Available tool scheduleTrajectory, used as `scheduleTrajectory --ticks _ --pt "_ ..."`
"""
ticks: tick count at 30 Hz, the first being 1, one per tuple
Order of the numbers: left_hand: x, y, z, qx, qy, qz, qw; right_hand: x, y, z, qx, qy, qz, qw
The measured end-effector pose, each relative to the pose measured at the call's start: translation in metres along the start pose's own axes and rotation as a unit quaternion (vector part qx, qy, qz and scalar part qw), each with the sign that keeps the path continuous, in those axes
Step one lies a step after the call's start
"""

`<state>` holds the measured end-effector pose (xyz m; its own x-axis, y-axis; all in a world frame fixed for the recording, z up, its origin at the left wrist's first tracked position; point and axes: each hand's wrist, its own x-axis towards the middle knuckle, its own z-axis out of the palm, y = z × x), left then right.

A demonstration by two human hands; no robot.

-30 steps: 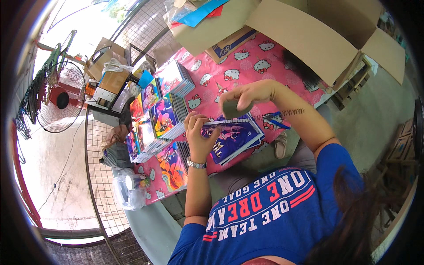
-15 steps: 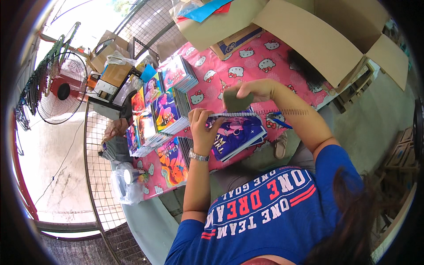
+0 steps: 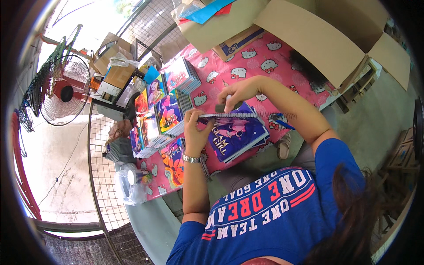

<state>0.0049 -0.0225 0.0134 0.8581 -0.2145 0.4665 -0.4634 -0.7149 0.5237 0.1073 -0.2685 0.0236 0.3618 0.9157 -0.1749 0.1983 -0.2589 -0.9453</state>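
A purple notebook point(image 3: 236, 134) with a pink illustrated cover lies in front of me, near the table's front edge, with other notebooks under it. My left hand point(image 3: 196, 128) grips its left end, thumb on the cover and fingers over the top edge. Along that edge runs a dark wire spiral point(image 3: 289, 117), whose loose end sticks out to the right beneath my right forearm. My right hand point(image 3: 240, 92) pinches a dark grey-green pad point(image 3: 227, 107) against the spiral edge. A tool with blue handles point(image 3: 285, 124) lies right of the notebook, partly hidden.
Stacks of colourful notebooks point(image 3: 168, 110) stand on the left of the pink cat-print tablecloth point(image 3: 238, 73). A large open cardboard box point(image 3: 313, 39) is at the far right. Bagged cups point(image 3: 132, 179) sit at the left corner; a red fan point(image 3: 66, 92) stands beyond.
My right hand has moved slightly left and tipped the pad, which now shows edge-on at the spiral. The spiral's loose end reaches less far right. My left hand keeps its grip.
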Motion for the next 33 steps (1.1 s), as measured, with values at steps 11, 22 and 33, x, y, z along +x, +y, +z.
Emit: scheduleTrajectory --ticks 11,22,33 --pt "0.003 -0.010 0.010 -0.114 -0.041 0.001 0.993 -0.004 -0.006 0.000 0.058 0.007 -0.002 0.998" --pt "0.005 -0.011 0.015 -0.178 -0.099 -0.023 0.979 -0.010 -0.006 0.004 0.087 0.014 -0.028 0.996" --pt "0.003 -0.006 0.011 -0.269 -0.124 -0.124 0.947 0.007 -0.004 0.006 0.134 0.015 -0.084 0.987"
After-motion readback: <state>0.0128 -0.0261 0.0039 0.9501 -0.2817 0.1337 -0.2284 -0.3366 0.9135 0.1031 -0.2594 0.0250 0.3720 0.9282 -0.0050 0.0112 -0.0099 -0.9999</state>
